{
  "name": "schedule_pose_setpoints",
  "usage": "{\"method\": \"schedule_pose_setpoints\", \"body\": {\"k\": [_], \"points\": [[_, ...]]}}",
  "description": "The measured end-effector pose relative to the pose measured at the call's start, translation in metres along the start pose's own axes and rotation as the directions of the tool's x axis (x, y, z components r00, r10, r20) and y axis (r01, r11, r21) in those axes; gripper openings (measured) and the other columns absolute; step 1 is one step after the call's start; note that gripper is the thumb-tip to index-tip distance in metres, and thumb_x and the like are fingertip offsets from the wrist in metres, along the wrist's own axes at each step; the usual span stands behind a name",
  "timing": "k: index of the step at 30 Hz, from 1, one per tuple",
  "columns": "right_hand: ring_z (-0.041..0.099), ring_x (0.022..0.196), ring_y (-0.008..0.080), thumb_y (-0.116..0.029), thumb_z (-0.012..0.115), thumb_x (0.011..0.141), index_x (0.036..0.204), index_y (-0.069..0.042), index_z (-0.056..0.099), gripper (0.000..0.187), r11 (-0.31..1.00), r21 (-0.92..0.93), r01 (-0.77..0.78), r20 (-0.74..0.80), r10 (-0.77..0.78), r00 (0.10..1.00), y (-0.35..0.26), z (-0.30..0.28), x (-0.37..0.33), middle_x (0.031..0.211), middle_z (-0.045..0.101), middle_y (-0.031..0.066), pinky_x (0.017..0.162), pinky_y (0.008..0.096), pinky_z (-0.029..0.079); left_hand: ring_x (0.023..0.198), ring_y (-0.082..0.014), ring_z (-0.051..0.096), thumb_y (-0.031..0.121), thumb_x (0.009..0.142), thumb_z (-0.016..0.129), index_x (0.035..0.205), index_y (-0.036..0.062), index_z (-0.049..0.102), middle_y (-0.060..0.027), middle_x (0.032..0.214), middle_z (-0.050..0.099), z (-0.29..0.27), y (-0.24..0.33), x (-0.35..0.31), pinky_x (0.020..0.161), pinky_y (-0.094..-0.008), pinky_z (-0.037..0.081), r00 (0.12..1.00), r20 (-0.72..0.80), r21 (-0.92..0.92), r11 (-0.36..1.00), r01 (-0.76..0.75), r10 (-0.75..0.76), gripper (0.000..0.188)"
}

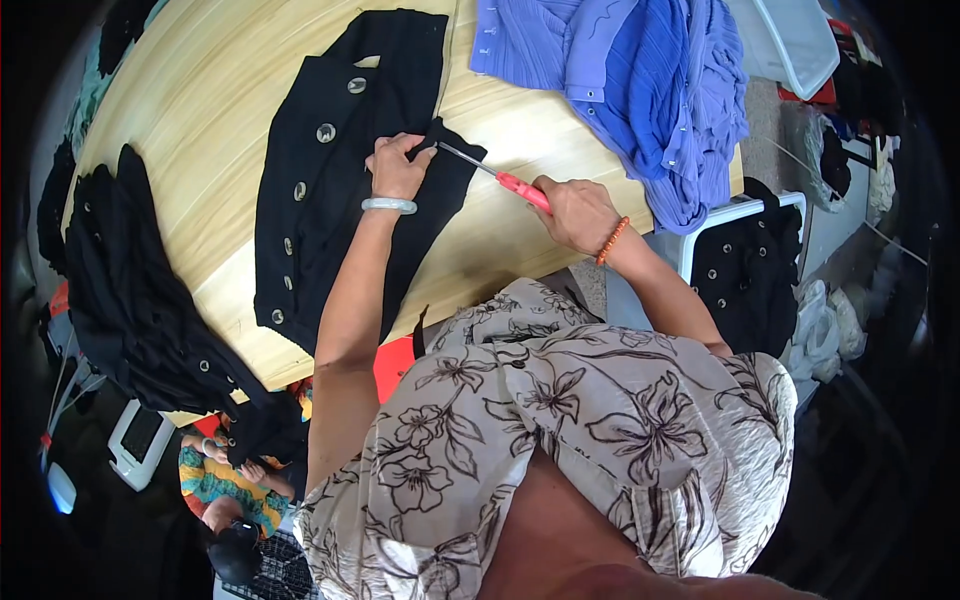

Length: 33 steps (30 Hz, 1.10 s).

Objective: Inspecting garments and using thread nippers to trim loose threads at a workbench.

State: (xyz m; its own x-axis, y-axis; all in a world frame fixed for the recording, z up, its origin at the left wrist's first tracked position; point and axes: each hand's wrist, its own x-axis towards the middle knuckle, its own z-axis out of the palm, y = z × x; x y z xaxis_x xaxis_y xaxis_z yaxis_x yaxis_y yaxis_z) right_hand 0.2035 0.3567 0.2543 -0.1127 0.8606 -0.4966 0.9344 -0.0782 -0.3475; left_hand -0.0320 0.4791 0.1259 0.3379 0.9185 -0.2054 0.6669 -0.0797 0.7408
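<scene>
A black garment [310, 190] with a row of large round buttons lies spread on the wooden table. The fingers of my left hand [398, 172], with a pale bangle at the wrist, pinch its cloth near the right edge. Closed around the red handle of a tool with a long thin metal shaft [524, 190] is my right hand [582, 215], which wears an orange bead bracelet. The tool's tip reaches the cloth just beside my left fingertips. Whether the shaft is one piece or two blades is too fine to make out.
Blue and lilac garments [640, 90] are heaped at the table's [190, 220] far right. Another black buttoned garment [135, 290] hangs over its left edge. At right, a white bin [690, 250] holds black buttoned cloth. Another person [235, 490] handles dark cloth at lower left.
</scene>
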Motion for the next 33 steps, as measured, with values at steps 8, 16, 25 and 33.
{"method": "schedule_pose_setpoints", "body": {"k": [8,16,25,33], "points": [[0.065,0.076,0.0365,-0.023,0.058,0.089,0.105,-0.006,0.055,0.024,0.998,-0.022,-0.051,0.111,0.054,0.992,-0.015,-0.006,-0.007,0.078,0.066,0.0183,0.068,0.0474,0.051,0.103,-0.0275,0.056,0.023,0.081,0.068,0.097,0.0121,0.073,-0.0069,0.096,0.069,-0.004,0.005,0.003,0.090,-0.0404,0.039,0.997,0.068,-0.044,0.999,0.033,-0.030,0.020],[0.057,0.094,0.0256,-0.014,0.056,0.080,0.117,-0.009,0.054,0.037,0.951,-0.198,0.239,-0.091,-0.261,0.961,-0.023,0.039,-0.034,0.097,0.058,0.0083,0.076,0.0370,0.046,0.103,-0.0305,0.059,0.017,0.085,0.062,0.117,0.0134,0.064,-0.0142,0.100,0.067,-0.011,-0.027,0.013,0.098,-0.0358,0.042,0.968,0.248,-0.106,0.992,0.065,-0.037,0.032],[0.051,0.114,0.0244,-0.022,0.046,0.090,0.130,-0.004,0.050,0.045,0.739,-0.145,0.658,0.126,-0.645,0.753,-0.059,0.134,-0.001,0.119,0.058,0.0123,0.096,0.0380,0.034,0.103,-0.0309,0.059,0.009,0.083,0.065,0.121,0.0074,0.059,-0.0121,0.107,0.066,-0.065,0.023,-0.065,0.091,-0.0387,0.046,0.993,-0.089,0.034,0.996,-0.079,0.082,0.039],[0.050,0.111,0.0269,-0.033,0.036,0.096,0.120,-0.015,0.056,0.036,0.432,0.148,0.889,0.375,-0.857,0.354,-0.123,0.212,0.025,0.113,0.056,0.0132,0.092,0.0423,0.037,0.098,-0.0285,0.063,0.009,0.083,0.067,0.117,0.0019,0.062,-0.0168,0.106,0.066,-0.056,-0.027,-0.193,0.088,-0.0359,0.049,0.928,-0.287,-0.119,0.970,0.213,-0.239,0.035]]}}
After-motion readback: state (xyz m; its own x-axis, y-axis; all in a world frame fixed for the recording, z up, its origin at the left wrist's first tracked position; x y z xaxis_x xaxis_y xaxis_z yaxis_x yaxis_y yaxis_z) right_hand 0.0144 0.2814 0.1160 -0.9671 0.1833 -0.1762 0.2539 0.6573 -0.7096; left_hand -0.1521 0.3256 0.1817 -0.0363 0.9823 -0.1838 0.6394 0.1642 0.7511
